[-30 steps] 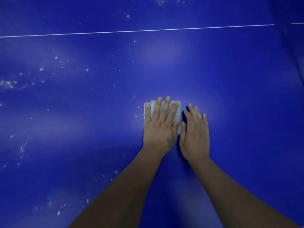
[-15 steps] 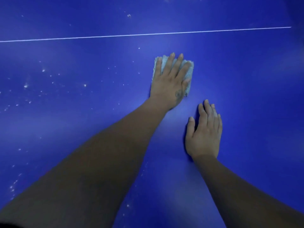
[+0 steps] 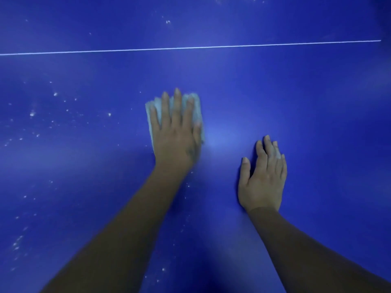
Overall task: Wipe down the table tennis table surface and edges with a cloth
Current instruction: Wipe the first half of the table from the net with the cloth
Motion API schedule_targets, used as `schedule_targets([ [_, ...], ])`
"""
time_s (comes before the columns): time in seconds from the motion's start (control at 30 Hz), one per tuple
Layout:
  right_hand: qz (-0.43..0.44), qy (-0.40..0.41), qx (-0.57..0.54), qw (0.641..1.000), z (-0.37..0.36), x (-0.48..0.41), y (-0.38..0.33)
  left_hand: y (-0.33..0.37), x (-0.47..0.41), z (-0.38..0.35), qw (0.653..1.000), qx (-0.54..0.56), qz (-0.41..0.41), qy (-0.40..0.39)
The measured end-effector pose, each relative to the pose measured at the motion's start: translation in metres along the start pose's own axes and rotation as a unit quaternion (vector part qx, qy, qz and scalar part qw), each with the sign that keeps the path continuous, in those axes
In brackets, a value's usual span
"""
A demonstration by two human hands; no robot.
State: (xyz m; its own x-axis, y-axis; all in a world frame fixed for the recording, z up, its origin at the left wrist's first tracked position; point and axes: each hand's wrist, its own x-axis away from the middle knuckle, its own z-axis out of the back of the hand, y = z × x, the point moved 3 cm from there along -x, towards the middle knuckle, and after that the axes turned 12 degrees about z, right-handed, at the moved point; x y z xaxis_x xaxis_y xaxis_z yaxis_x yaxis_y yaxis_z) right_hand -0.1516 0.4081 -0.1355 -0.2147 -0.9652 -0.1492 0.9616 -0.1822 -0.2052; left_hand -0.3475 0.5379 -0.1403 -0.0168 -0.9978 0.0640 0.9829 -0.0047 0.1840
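One pale cloth (image 3: 197, 108), folded into a small pad, lies flat on the blue table tennis table (image 3: 296, 92). It sits slightly left of centre, on the near side of the thin white line (image 3: 190, 48) running across the top. Left hand (image 3: 175, 136) is palm-down on the cloth, fingers straight and slightly spread, pressing it onto the surface rather than curling round it. Cloth edges show past the fingertips and along both sides of the hand; both are a bit blurred. Table fills the whole view, glossy, with a soft bright patch just right of the cloth, between the two hands. White line stops short of the dark top-right corner; can't tell what is there. White specks (image 3: 31, 113) are scattered over the left part of the surface, a few beyond the line, a few near the left forearm (image 3: 131, 229). Right hand (image 3: 264, 178) lies flat on bare table, right of the cloth and nearer the camera, apart from it. Its fingers are straight and close together, thumb out to the left, holding nothing.
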Motion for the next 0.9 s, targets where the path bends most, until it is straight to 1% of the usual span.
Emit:
schedule_targets([
  [0.13,0.003,0.003,0.005,1.0,-0.002,0.0,0.001,0.016,0.141,-0.011,0.997,0.04,-0.057,-0.03],
  [0.2,0.005,0.002,0.005,1.0,-0.002,0.0,0.001,0.02,0.164,-0.012,0.995,0.04,-0.076,-0.046],
  [0.3,0.006,0.003,0.012,1.0,-0.003,0.0,0.002,0.019,0.114,-0.008,0.994,0.034,-0.097,-0.038],
  [0.43,0.004,0.002,0.011,1.0,-0.003,0.0,0.001,0.004,0.016,0.002,0.999,0.016,-0.043,-0.013],
  [0.5,0.003,0.005,0.009,1.0,-0.003,0.0,0.0,0.003,0.011,0.002,0.999,0.007,-0.026,-0.018],
  [0.53,0.004,0.006,0.009,1.0,-0.003,0.0,0.0,0.006,0.022,0.0,0.999,0.003,-0.031,-0.02],
  [0.63,0.004,0.001,0.012,1.0,-0.003,0.0,0.0,0.02,0.077,-0.008,0.996,0.007,-0.081,-0.037],
  [0.7,0.004,-0.002,0.014,1.0,-0.002,0.0,0.0,0.025,0.09,-0.01,0.993,0.025,-0.108,-0.042],
  [0.77,0.005,-0.001,0.013,1.0,-0.002,0.0,-0.001,0.028,0.068,-0.006,0.99,0.032,-0.129,-0.036],
  [0.83,0.004,0.002,0.014,1.0,-0.001,0.0,-0.001,0.031,0.026,-0.003,0.99,0.01,-0.14,-0.025],
  [0.9,0.005,0.004,0.014,1.0,-0.001,0.0,-0.001,0.026,-0.03,-0.001,0.992,-0.007,-0.122,-0.024],
])
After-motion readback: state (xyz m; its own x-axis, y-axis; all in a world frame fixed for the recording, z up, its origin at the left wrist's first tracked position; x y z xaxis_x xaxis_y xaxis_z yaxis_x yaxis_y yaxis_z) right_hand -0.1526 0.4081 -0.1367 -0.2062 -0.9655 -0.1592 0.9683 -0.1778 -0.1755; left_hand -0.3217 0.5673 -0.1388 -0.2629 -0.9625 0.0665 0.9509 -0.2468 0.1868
